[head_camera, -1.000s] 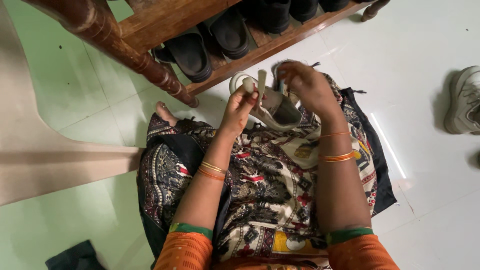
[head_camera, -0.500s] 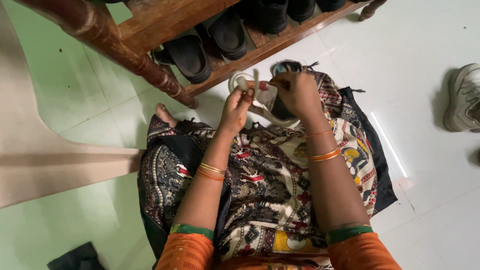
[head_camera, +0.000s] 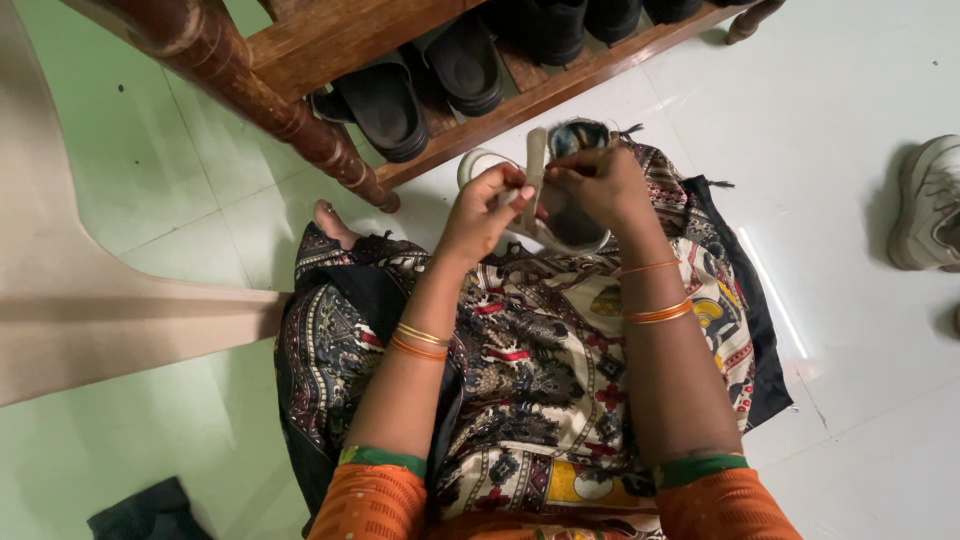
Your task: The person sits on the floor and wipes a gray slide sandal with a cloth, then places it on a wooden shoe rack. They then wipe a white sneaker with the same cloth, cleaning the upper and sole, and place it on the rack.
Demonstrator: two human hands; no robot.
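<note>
A white sneaker (head_camera: pixel 480 162) rests on my patterned lap, toe pointing toward the shoe rack. My left hand (head_camera: pixel 482 210) pinches a pale flat shoelace (head_camera: pixel 536 160) that stands up from the shoe. My right hand (head_camera: pixel 598 185) is closed on the same lace and the shoe's upper, just right of my left hand. The fingertips of both hands meet over the shoe's opening. Most of the shoe is hidden under my hands.
A wooden shoe rack (head_camera: pixel 330 45) with dark sandals (head_camera: pixel 380 100) and dark shoes stands just beyond my knees. A beige chair (head_camera: pixel 90 300) is at my left. Another pale sneaker (head_camera: pixel 925 205) lies on the white floor at the right. Dark cloth (head_camera: pixel 140 512) lies bottom left.
My hands have come closer together over the sneaker. The lace end moved from my left hand's side toward the middle, and both hands now pinch it.
</note>
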